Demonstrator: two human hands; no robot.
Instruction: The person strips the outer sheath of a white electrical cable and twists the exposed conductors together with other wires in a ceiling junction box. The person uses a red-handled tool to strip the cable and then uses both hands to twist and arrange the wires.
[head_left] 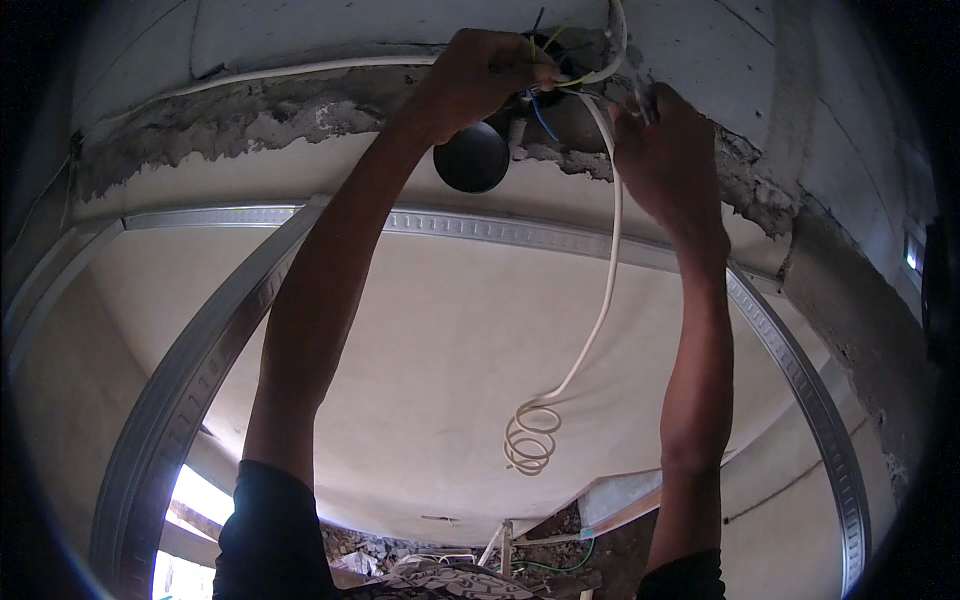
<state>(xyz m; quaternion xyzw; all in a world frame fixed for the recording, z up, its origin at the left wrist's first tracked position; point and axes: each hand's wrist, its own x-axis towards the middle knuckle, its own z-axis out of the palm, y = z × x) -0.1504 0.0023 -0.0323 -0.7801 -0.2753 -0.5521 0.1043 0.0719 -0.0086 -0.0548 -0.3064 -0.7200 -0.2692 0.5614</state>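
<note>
Both my arms reach up to a round black junction box in the rough upper wall, where several thin wires stick out. My left hand is closed in a pinch on a yellow-green wire beside the box. A blue wire hangs below its fingertips. To the right of the box my right hand is closed, its fingers round a greyish object too blurred to name. A white cable drops between my hands and ends in a loose coil. Below my left hand is a black disc.
A metal channel frame crosses below my hands, with side rails curving down at left and right. Another white cable runs along the broken plaster. Far below lie rubble and a green cord.
</note>
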